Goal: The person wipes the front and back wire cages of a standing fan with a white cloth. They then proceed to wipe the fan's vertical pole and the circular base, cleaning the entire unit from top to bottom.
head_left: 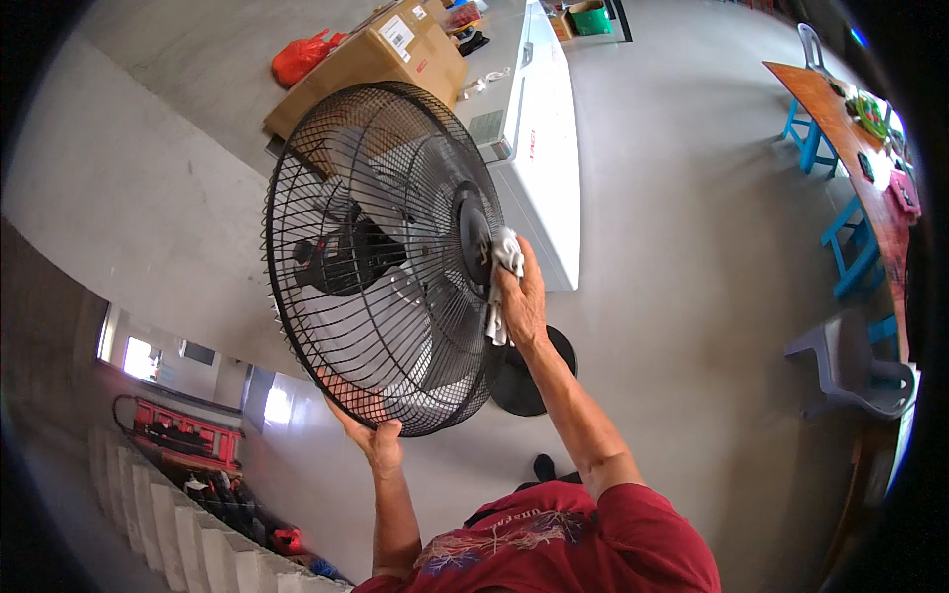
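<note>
Item: black pedestal fan [381, 257], wire cage tilted, standing on its round base [529, 371] on the grey concrete floor [692, 296].

Left hand [381, 445]: grip closed on the lower rim of the cage, fingers curled under the wire, steadying it.

Right hand [522, 296]: grip closed around a crumpled white cloth [502, 272], pressed against the front of the cage just beside the centre hub [473, 232].

Progress, as judged: wiping appears to be under way at the hub; whether the outer rings and blades are clean cannot be told from here. Rear of cage and motor housing look not yet reached.

Surroundings: long white appliance [539, 148] lying flat behind the fan; cardboard box [381, 59] and red bag [301, 54] further back. Wooden tabletop [850, 148] at right, cluttered, with blue stools [845, 247] and a grey plastic chair [850, 366] beside it. Concrete stair steps [188, 514] at lower left. Daylight, bare walls.
</note>
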Demonstrator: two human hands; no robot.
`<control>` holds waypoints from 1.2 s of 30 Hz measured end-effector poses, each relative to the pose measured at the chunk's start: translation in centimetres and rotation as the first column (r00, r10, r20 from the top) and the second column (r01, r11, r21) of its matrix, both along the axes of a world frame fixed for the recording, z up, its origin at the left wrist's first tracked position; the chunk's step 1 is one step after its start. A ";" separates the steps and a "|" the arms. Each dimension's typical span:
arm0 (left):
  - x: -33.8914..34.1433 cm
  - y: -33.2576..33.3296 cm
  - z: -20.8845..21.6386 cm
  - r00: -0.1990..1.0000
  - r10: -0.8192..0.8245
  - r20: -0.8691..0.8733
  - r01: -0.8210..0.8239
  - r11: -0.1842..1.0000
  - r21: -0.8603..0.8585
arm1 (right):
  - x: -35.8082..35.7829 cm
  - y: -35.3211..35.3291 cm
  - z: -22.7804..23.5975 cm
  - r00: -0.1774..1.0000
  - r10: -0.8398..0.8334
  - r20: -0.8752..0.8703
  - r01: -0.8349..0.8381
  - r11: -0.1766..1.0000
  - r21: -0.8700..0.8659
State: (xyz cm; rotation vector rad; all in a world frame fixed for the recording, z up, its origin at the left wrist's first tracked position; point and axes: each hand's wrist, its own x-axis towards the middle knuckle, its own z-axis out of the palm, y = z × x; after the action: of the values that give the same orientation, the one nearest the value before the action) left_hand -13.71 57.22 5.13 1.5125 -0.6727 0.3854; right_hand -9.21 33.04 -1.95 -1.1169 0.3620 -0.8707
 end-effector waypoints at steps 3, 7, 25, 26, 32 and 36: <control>0.1 0.3 -0.1 1.000 -0.006 -0.006 0.006 1.000 -0.010 | -3.2 1.6 8.0 0.973 -0.051 0.226 0.103 0.969 -0.225; -0.6 -0.9 0.6 0.996 0.055 -0.071 -0.057 0.998 -0.025 | -7.6 7.3 13.6 0.869 -0.075 0.489 0.400 0.689 -0.604; 0.5 1.5 -1.2 0.999 0.022 -0.034 -0.024 0.998 -0.058 | -1.6 8.0 -14.5 0.992 0.119 0.044 -0.126 0.886 0.446; 0.6 1.4 -1.1 0.999 0.008 -0.038 -0.010 0.998 -0.057 | -1.8 8.8 -15.3 0.994 0.103 0.018 -0.098 0.857 0.506; 0.5 0.7 -0.5 0.999 -0.016 0.049 0.015 1.000 0.018 | -5.3 10.2 -8.2 0.995 0.027 -0.096 0.024 0.868 0.495; 0.2 0.2 0.4 0.996 -0.087 -0.004 0.087 0.996 -0.003 | -8.3 11.1 -2.0 0.985 -0.131 -0.114 0.151 0.971 0.188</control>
State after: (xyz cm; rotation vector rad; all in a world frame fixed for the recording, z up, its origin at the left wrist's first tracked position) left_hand -13.52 57.37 5.52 1.4757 -0.7316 0.3165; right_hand -17.53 44.12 -3.95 -0.9628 0.6048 -0.8848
